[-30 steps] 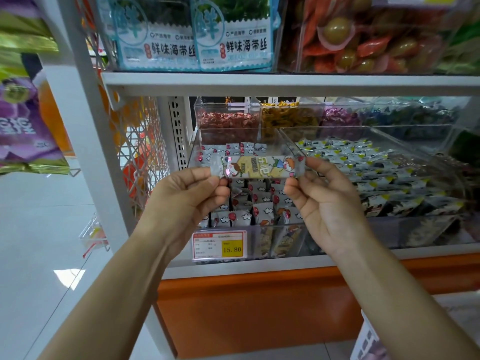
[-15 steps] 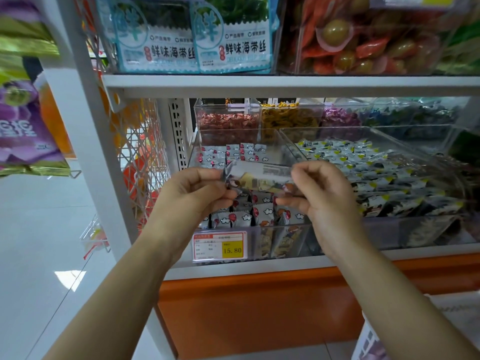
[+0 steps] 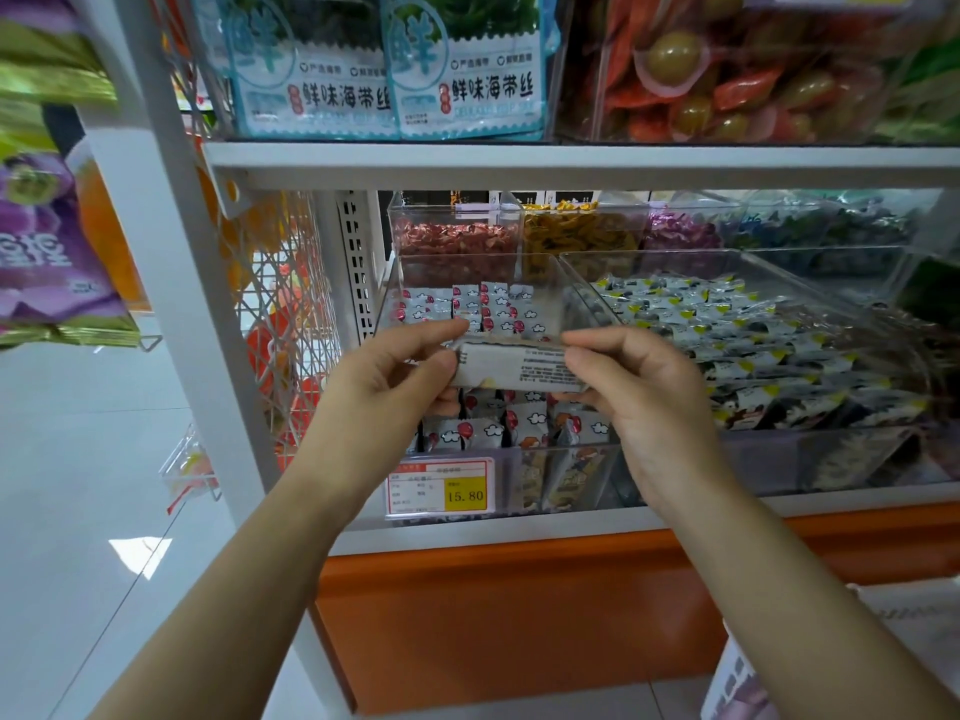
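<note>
Holding snack packet [image 3: 511, 367] over clear bin [image 3: 467, 256] — more inside.

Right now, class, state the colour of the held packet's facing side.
Whitish grey packet with small black print; head view.

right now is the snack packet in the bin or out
Out: left hand and right hand pinch the packet by its ends, in front of the clear bin.

鲜味海带丝 on seaweed packets [image 3: 387, 70], 15.80 on yellow price tag [image 3: 465, 495]; wrapper [image 3: 511, 368] print illegible
</note>
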`<state>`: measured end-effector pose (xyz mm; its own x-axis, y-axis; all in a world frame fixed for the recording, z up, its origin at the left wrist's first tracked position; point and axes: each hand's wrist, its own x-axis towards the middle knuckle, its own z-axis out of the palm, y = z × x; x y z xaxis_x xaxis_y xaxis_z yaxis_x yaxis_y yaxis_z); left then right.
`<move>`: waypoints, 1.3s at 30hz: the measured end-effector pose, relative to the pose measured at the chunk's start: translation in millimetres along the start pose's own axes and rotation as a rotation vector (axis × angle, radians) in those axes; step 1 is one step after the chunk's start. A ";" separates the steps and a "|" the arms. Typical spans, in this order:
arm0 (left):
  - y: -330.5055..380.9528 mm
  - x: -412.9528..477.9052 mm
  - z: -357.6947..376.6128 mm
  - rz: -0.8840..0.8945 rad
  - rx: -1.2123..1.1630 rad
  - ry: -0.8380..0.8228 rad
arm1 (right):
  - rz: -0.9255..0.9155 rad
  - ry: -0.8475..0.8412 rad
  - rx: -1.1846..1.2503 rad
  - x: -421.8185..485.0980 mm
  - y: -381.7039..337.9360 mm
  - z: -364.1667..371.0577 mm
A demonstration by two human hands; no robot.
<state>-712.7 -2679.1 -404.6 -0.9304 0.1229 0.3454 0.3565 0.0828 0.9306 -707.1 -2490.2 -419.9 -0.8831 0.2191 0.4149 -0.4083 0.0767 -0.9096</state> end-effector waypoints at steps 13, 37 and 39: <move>0.1 0.9 8.2 -0.007 0.210 0.017 | -0.161 -0.003 -0.203 -4.9 -3.5 4.7; -12.1 62.5 23.5 -0.015 0.576 -0.020 | -0.050 0.096 -0.169 58.6 -3.9 -12.9; -19.6 92.2 26.7 0.013 0.801 -0.087 | -0.029 0.113 -0.188 78.4 -0.1 -8.0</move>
<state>-803.2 -2643.1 -394.2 -0.9273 0.2028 0.3146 0.3515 0.7608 0.5455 -774.5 -2465.2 -387.5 -0.8358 0.3207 0.4456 -0.3737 0.2623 -0.8897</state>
